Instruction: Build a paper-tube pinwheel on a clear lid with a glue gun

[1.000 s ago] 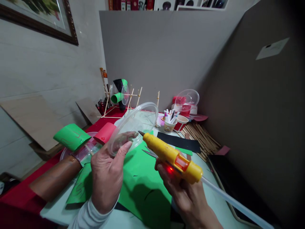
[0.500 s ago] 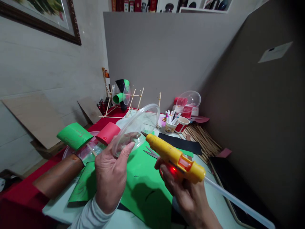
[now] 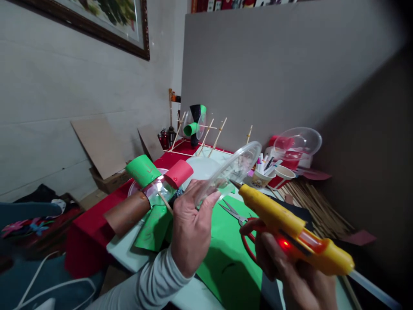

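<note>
My left hand [image 3: 192,232] grips a clear round plastic lid [image 3: 248,161] by its near edge, thumb on one face and fingers behind. The lid is tilted up on its side. My right hand [image 3: 284,258] is wrapped round a yellow hot glue gun [image 3: 274,211] with a red light glowing on it. The gun's tip points at the lid's face, very near it; whether they touch I cannot tell. Beneath the hands lies a green sheet [image 3: 232,245], and on it scissors [image 3: 234,212] with red handles. Left of my left hand is a paddle-wheel piece with a brown paper tube [image 3: 129,214].
Green [image 3: 142,170] and red [image 3: 179,173] paper loops sit on the same wheel piece. A stick frame [image 3: 206,137] carries another wheel at the back. Right of centre are a cup of markers [image 3: 263,174], a red-and-white cup [image 3: 281,177] and many thin wooden sticks [image 3: 319,206].
The view has turned left, so everything sits further right in the picture. The lid appears more edge-on, still in my left hand. The glue gun stays in my right hand, tip near the lid.
</note>
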`<state>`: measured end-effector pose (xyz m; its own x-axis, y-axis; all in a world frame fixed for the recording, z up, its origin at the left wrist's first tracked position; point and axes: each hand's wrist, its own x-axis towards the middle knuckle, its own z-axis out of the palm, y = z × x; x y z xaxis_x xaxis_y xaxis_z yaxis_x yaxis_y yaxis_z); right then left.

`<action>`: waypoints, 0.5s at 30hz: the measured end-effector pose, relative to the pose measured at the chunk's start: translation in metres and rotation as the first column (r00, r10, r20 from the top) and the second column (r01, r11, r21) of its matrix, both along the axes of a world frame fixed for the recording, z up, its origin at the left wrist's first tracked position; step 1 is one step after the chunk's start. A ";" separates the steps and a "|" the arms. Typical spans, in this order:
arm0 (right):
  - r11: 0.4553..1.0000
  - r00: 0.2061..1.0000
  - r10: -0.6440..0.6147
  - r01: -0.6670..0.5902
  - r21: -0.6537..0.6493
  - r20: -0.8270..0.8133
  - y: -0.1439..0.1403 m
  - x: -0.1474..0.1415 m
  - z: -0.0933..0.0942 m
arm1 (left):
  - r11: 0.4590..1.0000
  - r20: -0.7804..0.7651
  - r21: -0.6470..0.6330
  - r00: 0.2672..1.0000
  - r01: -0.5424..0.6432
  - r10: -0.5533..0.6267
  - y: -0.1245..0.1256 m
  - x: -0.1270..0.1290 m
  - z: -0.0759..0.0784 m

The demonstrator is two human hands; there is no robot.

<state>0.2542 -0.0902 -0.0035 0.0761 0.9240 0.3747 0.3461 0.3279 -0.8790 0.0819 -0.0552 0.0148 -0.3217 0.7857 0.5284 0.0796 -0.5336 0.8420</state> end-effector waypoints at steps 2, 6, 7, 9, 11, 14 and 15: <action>1.000 1.000 -0.002 0.003 -0.015 0.026 0.001 0.003 -0.001 | 1.000 -0.018 -0.007 1.000 -0.015 0.015 -0.001 -0.001 -0.002; 0.994 0.988 -0.050 0.034 0.107 0.147 0.006 0.015 -0.005 | 1.000 -0.002 -0.007 1.000 0.020 -0.020 -0.002 -0.001 -0.003; 0.992 0.982 -0.048 0.025 0.124 0.184 0.007 0.017 -0.006 | 1.000 0.002 -0.005 1.000 0.029 -0.029 -0.002 -0.001 -0.003; 0.989 0.967 -0.050 0.012 0.150 0.249 0.007 0.019 -0.005 | 0.999 0.005 0.002 0.999 0.037 -0.037 -0.002 -0.001 -0.003; 0.985 0.955 -0.077 0.028 0.169 0.286 0.007 0.019 -0.003 | 0.999 0.011 0.013 0.999 0.040 -0.041 -0.003 0.000 -0.002; 0.987 0.972 -0.028 -0.009 0.158 0.234 0.007 0.016 -0.002 | 0.999 0.017 0.024 0.999 0.044 -0.044 -0.003 0.001 -0.002; 0.989 0.980 -0.005 -0.024 0.143 0.200 0.007 0.014 -0.003 | 0.999 0.018 0.026 0.999 0.048 -0.049 -0.003 0.001 -0.002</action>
<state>0.2686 -0.0837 -0.0062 -0.0220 0.8595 0.5107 0.5053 0.4503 -0.7361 0.0830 -0.0586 0.0129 -0.2934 0.7869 0.5428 0.0380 -0.5577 0.8291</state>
